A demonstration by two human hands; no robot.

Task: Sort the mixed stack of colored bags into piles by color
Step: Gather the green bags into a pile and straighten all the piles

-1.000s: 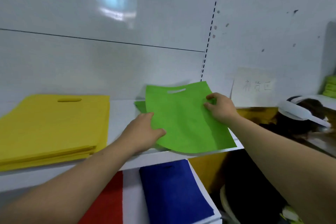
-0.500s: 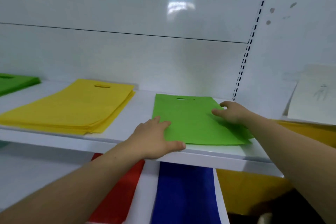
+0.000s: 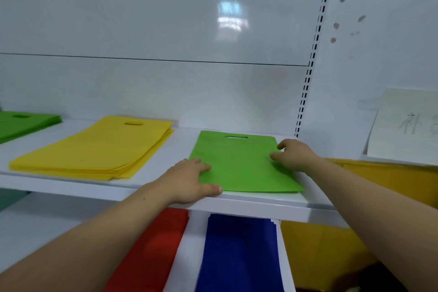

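A light green bag [image 3: 239, 163] with a cut-out handle lies flat on the white upper shelf [image 3: 166, 156]. My left hand [image 3: 189, 179] rests flat on its near left corner, fingers straight. At the bag's right edge my right hand [image 3: 294, 154] touches it with loosely bent fingers. Left of it sits a stack of yellow bags [image 3: 99, 147], and a darker green pile [image 3: 21, 122] shows at the far left. On the shelf below lie a red bag [image 3: 154, 251] and a blue bag [image 3: 239, 253].
A white back panel rises behind the shelf, with a slotted upright [image 3: 308, 78] at the right. A sheet of paper with writing [image 3: 403, 125] leans at the far right above a yellow surface [image 3: 391, 180].
The green bag went from held up and tilted to lying flat on the shelf. Both hands came down onto it, and the view shifted left and closer.
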